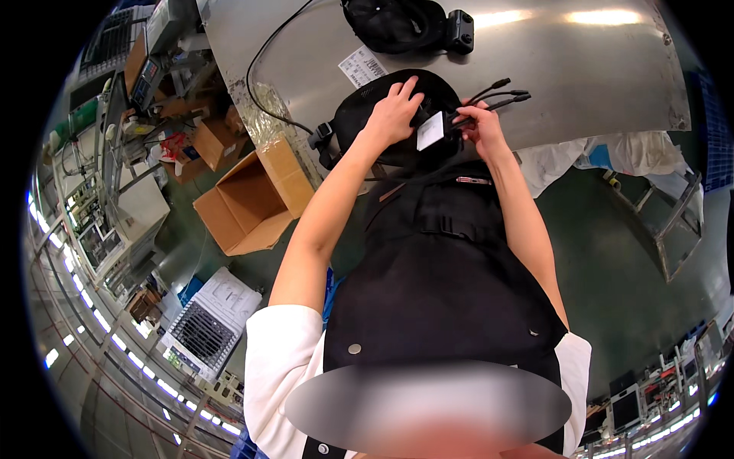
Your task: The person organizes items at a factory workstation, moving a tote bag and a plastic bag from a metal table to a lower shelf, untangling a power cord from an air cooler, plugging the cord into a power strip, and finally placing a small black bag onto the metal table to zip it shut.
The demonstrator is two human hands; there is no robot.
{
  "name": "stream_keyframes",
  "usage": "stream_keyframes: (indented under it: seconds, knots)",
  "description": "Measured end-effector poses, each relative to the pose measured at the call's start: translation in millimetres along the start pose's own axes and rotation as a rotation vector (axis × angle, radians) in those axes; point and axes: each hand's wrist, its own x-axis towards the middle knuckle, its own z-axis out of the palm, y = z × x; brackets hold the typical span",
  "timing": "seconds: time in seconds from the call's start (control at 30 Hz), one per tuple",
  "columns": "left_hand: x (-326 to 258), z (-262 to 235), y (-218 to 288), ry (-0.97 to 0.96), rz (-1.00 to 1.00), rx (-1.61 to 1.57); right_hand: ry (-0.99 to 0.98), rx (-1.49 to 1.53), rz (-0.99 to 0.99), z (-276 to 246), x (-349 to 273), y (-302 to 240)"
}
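My left hand [394,113] lies on a black cap-like fabric item [358,115] on the metal table, fingers apart; its thumb is hidden. Close by, my right hand [483,128] pinches a bunch of thin black cables [489,96], whose connector ends stick out to the right. A white label or small white card [431,131] sits between the hands, beside the cables; I cannot tell whether it is fixed to them. A black buckle-like part [322,136] hangs at the cap's left side, with a black cord running from there up the table.
Farther back on the metal table [581,69] lies a second black cap-like item [394,23] with a boxy black device [460,32]. A printed paper sheet [362,67] is near it. An open cardboard box [252,203] stands at left, white plastic sheeting [634,153] at right.
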Motion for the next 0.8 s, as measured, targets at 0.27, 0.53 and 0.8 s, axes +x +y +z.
stream_keyframes:
  seconds: [0.27,0.53,0.8]
  knots:
    - [-1,0,2,0.129,0.067,0.19,0.189,-0.694,-0.104,9,40,10]
    - [-30,-14,-21,0.118,0.025,0.272,0.293,-0.643,-0.057,-21,32,0]
    - [-65,-2,-23,-0.073,-0.132,0.254,0.304,-0.671,-0.085,-20,34,-13]
